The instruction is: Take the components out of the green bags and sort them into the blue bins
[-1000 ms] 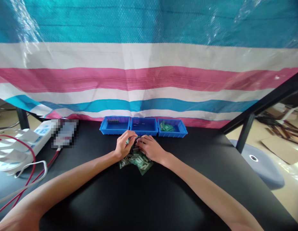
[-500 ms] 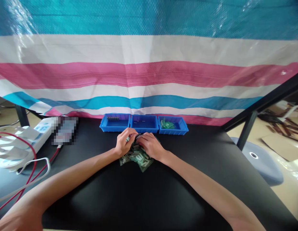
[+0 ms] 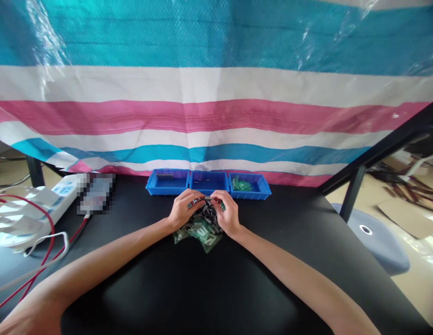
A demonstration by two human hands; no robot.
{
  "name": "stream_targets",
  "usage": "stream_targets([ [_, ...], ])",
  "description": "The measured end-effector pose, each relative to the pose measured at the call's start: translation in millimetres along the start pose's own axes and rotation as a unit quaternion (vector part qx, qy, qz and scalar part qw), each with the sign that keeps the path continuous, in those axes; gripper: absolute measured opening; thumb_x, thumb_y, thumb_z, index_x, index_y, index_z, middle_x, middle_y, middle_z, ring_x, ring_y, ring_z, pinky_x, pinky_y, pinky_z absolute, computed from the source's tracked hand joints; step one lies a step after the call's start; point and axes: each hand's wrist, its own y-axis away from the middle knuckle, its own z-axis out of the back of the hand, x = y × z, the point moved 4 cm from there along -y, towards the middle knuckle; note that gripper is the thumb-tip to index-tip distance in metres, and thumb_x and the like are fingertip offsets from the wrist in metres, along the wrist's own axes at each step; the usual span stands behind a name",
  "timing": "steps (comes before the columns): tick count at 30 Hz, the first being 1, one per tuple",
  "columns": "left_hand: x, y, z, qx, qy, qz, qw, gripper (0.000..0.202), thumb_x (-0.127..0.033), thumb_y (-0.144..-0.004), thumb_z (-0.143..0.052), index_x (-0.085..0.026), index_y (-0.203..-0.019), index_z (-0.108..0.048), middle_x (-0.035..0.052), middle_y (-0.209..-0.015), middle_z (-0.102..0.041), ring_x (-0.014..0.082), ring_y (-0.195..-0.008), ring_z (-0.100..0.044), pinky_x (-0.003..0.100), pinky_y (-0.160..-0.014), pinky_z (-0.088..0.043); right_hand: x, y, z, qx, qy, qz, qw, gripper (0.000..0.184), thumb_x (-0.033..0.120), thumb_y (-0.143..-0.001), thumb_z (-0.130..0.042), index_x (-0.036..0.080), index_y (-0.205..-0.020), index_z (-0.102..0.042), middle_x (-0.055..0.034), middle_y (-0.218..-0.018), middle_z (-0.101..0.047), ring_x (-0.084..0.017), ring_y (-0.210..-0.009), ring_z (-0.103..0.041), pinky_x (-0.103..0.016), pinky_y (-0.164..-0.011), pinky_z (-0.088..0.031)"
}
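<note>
1. The left hand (image 3: 184, 209) is curled over the far side of the heap, its fingers bent down and inward, while the right hand (image 3: 228, 215) mirrors it, with its fingertips (image 3: 216, 197) reaching toward the left hand across the top. Neither hand is spread flat. A thin piece seems to sit between them, but from here I cannot tell whether either hand is really pinching it
2. Under both hands lies a loose heap of small green-and-black electronic parts (image 3: 202, 235), the fingers touching its upper side. It sits closer to the far edge of the tabletop than the near one, just in front of the middle tray
3. Along the far edge of the black tabletop (image 3: 258, 279) stand three blue plastic parts trays side by side: the left tray (image 3: 167, 192) holds a short row of dark pieces, the middle tray (image 3: 209, 192) a few thin pieces, and the right tray (image 3: 261, 192) a cluster of green pieces
4. Toward the left edge of the tabletop lie a white power strip (image 3: 64, 193) and a red cable (image 3: 45, 223)
5. The hands look busy among the pieces on top of the heap, and a next move there calls for a clean pinch on one piece, free of its neighbours
</note>
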Motion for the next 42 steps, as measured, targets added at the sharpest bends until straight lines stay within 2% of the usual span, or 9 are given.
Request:
stream_targets([
  [6,0.4,0.7,-0.9,-0.003,0.012,0.004,1.0,0.016,-0.027,-0.088,-0.063,-0.019,-0.1,-0.068,0.0069,-0.091,-0.07,0.0168,-0.084,-0.065,0.029,-0.075,-0.055,-0.9,-0.1,-0.8,0.005,-0.008,0.012,1.0,0.013,0.023,-0.095,-0.047,0.02,-0.099,-0.06,-0.0079,-0.099,-0.066,-0.018,-0.093,-0.063,-0.031,-0.081,-0.053],
  [11,-1.5,1.3,1.7,-0.004,0.016,0.007,1.0,0.014,-0.026,-0.087,-0.063,-0.018,-0.099,-0.068,0.0068,-0.092,-0.07,0.0162,-0.084,-0.065,0.028,-0.074,-0.055,-4.7,1.1,-3.3,0.022,0.009,-0.011,1.0,0.014,0.028,-0.095,-0.05,0.02,-0.1,-0.061,-0.0077,-0.099,-0.067,-0.018,-0.087,-0.064,-0.032,-0.081,-0.052],
  [14,-3.8,2.1,4.5,-0.012,0.015,0.013,1.0,0.013,-0.026,-0.086,-0.063,-0.017,-0.095,-0.066,0.0061,-0.088,-0.069,0.0144,-0.074,-0.063,0.026,-0.069,-0.054,-4.8,0.8,-3.8,0.02,0.005,-0.014,1.0,0.014,0.029,-0.094,-0.051,0.02,-0.096,-0.062,-0.0063,-0.092,-0.066,-0.017,-0.08,-0.062,-0.03,-0.076,-0.052],
  [19,-3.0,5.9,6.3,-0.015,0.017,0.06,0.998,0.011,-0.023,-0.085,-0.06,-0.017,-0.094,-0.063,0.0051,-0.091,-0.07,0.0113,-0.065,-0.061,0.025,-0.067,-0.052,-3.5,-1.3,-2.5,0.011,-0.003,-0.019,1.0,0.016,0.029,-0.094,-0.05,0.02,-0.09,-0.062,-0.0054,-0.085,-0.064,-0.016,-0.075,-0.06,-0.03,-0.072,-0.052],
  [23,1.7,10.8,6.5,-0.026,0.013,0.093,0.995,0.01,-0.021,-0.083,-0.061,-0.018,-0.093,-0.062,0.0006,-0.079,-0.071,0.0093,-0.056,-0.06,0.021,-0.06,-0.05,-1.8,-1.7,-2.0,0.015,-0.01,-0.012,1.0,0.016,0.029,-0.095,-0.051,0.02,-0.09,-0.062,-0.0049,-0.084,-0.064,-0.016,-0.074,-0.06,-0.029,-0.07,-0.051],
  [29,7.9,14.1,5.2,-0.037,0.02,0.098,0.994,0.016,-0.025,-0.086,-0.06,-0.018,-0.1,-0.06,-0.0013,-0.072,-0.066,0.0091,-0.055,-0.058,0.021,-0.058,-0.048,-1.7,-1.1,-2.1,0.024,-0.016,-0.019,0.999,0.014,0.027,-0.094,-0.051,0.019,-0.091,-0.062,-0.0055,-0.087,-0.064,-0.016,-0.077,-0.061,-0.028,-0.071,-0.052],
  [35,-1.2,6.6,7.5,-0.017,0.021,0.038,0.999,0.021,-0.024,-0.093,-0.053,-0.018,-0.108,-0.066,0.0053,-0.091,-0.067,0.0107,-0.067,-0.06,0.023,-0.067,-0.051,0.1,-1.1,-1.7,0.027,-0.019,-0.006,0.999,0.013,0.023,-0.094,-0.051,0.019,-0.093,-0.062,-0.0053,-0.087,-0.063,-0.015,-0.078,-0.061,-0.027,-0.071,-0.052],
  [37,-2.6,5.4,7.3,-0.011,0.028,0.028,0.999,0.022,-0.024,-0.094,-0.051,-0.019,-0.109,-0.067,0.0059,-0.092,-0.067,0.0116,-0.071,-0.062,0.024,-0.068,-0.052,0.4,-1.0,-2.1,0.029,-0.024,-0.002,0.999,0.012,0.023,-0.094,-0.051,0.019,-0.095,-0.063,-0.0053,-0.087,-0.063,-0.015,-0.077,-0.061,-0.027,-0.071,-0.052],
  [42,8.0,10.7,1.7,-0.006,0.035,0.086,0.996,0.019,-0.03,-0.092,-0.055,-0.019,-0.106,-0.064,0.002,-0.085,-0.07,0.0094,-0.064,-0.063,0.02,-0.063,-0.051,0.0,-0.3,-3.7,0.028,-0.052,0.019,0.998,0.016,0.022,-0.093,-0.054,0.02,-0.106,-0.064,-0.0046,-0.086,-0.061,-0.015,-0.072,-0.06,-0.027,-0.067,-0.052],
])
